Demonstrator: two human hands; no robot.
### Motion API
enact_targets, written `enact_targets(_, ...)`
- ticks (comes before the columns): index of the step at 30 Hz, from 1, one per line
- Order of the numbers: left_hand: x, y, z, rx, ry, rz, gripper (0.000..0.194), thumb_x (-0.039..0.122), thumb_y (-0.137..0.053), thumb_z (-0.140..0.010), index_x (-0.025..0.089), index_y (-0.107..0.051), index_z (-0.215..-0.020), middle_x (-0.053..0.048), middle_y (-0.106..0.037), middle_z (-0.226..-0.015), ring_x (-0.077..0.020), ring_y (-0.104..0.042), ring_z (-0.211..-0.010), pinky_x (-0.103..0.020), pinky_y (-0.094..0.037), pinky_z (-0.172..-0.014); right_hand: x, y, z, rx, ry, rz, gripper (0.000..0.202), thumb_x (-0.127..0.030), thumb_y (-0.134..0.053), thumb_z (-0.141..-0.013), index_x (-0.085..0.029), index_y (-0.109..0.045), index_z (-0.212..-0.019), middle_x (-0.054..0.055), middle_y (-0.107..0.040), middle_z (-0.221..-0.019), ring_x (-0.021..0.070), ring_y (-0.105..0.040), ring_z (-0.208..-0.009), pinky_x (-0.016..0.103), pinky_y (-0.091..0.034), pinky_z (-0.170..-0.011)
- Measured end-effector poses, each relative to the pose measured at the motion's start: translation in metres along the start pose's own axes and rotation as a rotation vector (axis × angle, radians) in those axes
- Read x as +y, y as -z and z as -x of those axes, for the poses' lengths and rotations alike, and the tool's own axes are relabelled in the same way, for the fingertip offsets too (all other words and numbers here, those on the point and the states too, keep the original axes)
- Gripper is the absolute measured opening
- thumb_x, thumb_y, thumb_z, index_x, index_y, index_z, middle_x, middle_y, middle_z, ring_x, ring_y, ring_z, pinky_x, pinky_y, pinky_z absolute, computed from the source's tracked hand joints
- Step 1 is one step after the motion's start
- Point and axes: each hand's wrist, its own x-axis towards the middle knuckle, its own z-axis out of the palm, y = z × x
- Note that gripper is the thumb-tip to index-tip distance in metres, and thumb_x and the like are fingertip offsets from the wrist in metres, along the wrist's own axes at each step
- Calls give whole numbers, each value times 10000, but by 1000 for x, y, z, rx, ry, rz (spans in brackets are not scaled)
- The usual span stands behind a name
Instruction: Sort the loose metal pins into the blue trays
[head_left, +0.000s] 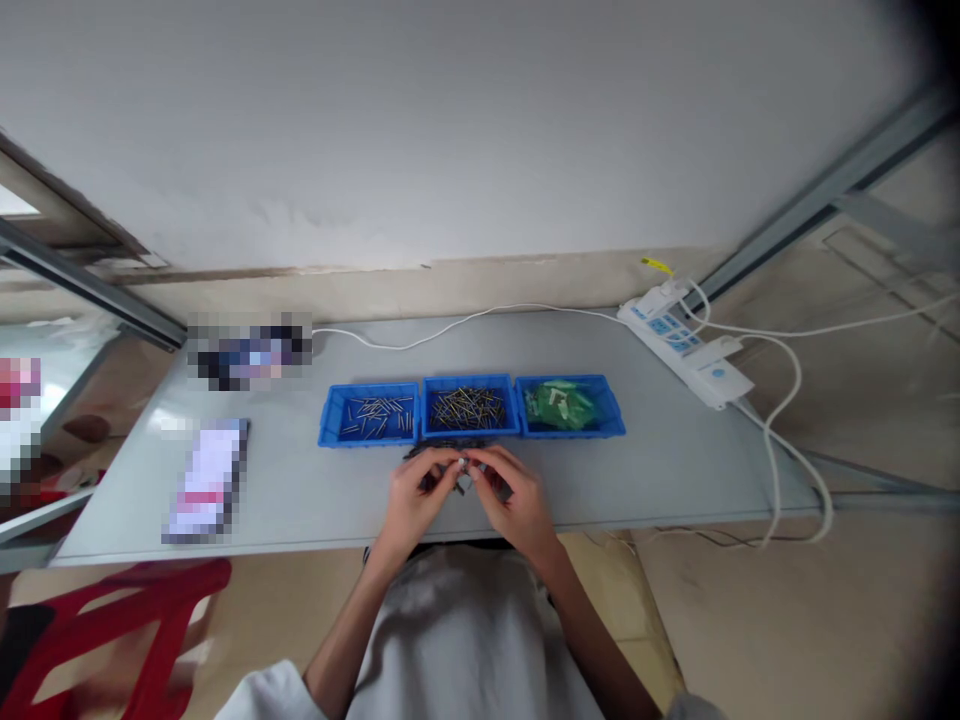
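My left hand point(421, 492) and my right hand point(513, 497) meet just in front of the middle bin, thumbs and fingertips pinched together. Between them is a small whitish piece point(462, 462), too small to name. Some dark thin pieces point(459, 488) show below and behind the fingers, partly hidden. Beyond the hands three blue plastic bins stand in a row. The left bin point(324, 432) has silvery thin pins point(379, 408) in it. A heap of darker, brassy pins point(469, 407) fills the middle bin point(469, 381). Green plastic bags point(562, 404) lie in the right bin point(611, 405).
A white power strip point(679, 340) with plugs and looping white cables point(796, 440) lies at the table's right. Two blurred-out objects are on the left of the grey table point(300, 500). A red stool point(154, 640) stands below at left; a wall rises behind.
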Motion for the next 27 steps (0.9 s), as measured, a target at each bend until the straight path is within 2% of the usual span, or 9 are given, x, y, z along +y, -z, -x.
enact_targets(4, 3, -3, 1, 48, 7, -5, 255, 436, -711, -1029, 211, -821, -981, -28, -795, -770, -131, -647, -577, -250, -554, -611, -2, 1, 0, -3, 13, 16, 211, -278, -604, -1081, -250, -766, -1214, 53, -756, -1004, 159, -679, -755, 285, -550, -658)
enact_targets(8, 6, 2, 10, 246, 39, -29, 247, 434, -678, -1050, 214, -781, -1004, -26, -801, -806, -139, -676, -612, -244, -533, -604, 0, 0, 2, 85, 15, 98, 210, -259, -578, -1087, -245, -776, -1155, 42, -750, -938, 159, -687, -732, 282, -559, -674)
enact_targets(11, 9, 23, 10, 462, 83, -94, 174, 380, -681, -1054, 216, -740, -1058, -7, -770, -795, -142, -646, -629, -248, -498, -619, 4, -1, 4, 170, 4, 152, 227, -234, -541, -1098, -223, -764, -1138, 48, -741, -908, 162, -679, -716, 280, -547, -659)
enact_targets(12, 11, 32, 7, 537, 103, -186, 169, 387, -716, -1030, 221, -746, -1021, 13, -743, -760, -133, -600, -593, -250, -486, -630, 6, -1, 4, 181, 3, 168, 229, -231, -535, -1100, -220, -761, -1133, 48, -739, -904, 161, -672, -708, 281, -542, -656)
enact_targets(13, 12, 42, 3, 562, 127, -285, 175, 396, -735, -1013, 222, -755, -1011, 22, -723, -742, -131, -576, -585, -256, -475, -646, 7, -2, 5, 182, 6, 183, 228, -231, -535, -1100, -220, -761, -1128, 46, -737, -898, 158, -661, -694, 280, -537, -653)
enact_targets(16, 16, 69, -12, 497, 145, -567, 193, 408, -757, -987, 227, -774, -921, 32, -658, -668, -146, -541, -597, -268, -386, -637, 8, -4, 5, 140, 31, 219, 216, -241, -550, -1094, -228, -764, -1117, 26, -711, -847, 145, -610, -627, 275, -514, -618)
enact_targets(19, 18, 81, -25, 471, 188, -712, 198, 411, -747, -993, 229, -777, -923, 16, -667, -690, -171, -545, -639, -279, -338, -640, 4, -5, 6, 70, 75, 252, 190, -243, -578, -1075, -243, -766, -1104, 9, -687, -810, 135, -571, -581, 271, -496, -587)
enact_targets(23, 17, 75, -21, 533, 142, -691, 231, 397, -710, -1017, 207, -736, -888, 21, -642, -680, -159, -517, -610, -281, -347, -637, -3, -6, 11, -42, 141, 310, 106, -242, -659, -1015, -266, -762, -1016, 20, -717, -857, 168, -685, -720, 280, -546, -681)
enact_targets(27, 11, 58, 5, 549, 19, -543, 177, 324, -681, -1041, 216, -706, -902, 44, -594, -650, -139, -485, -566, -275, -388, -622, -2, -7, 19, -120, 160, 444, 28, -269, -707, -984, -262, -723, -1006, 33, -719, -912, 200, -726, -781, 302, -569, -694)
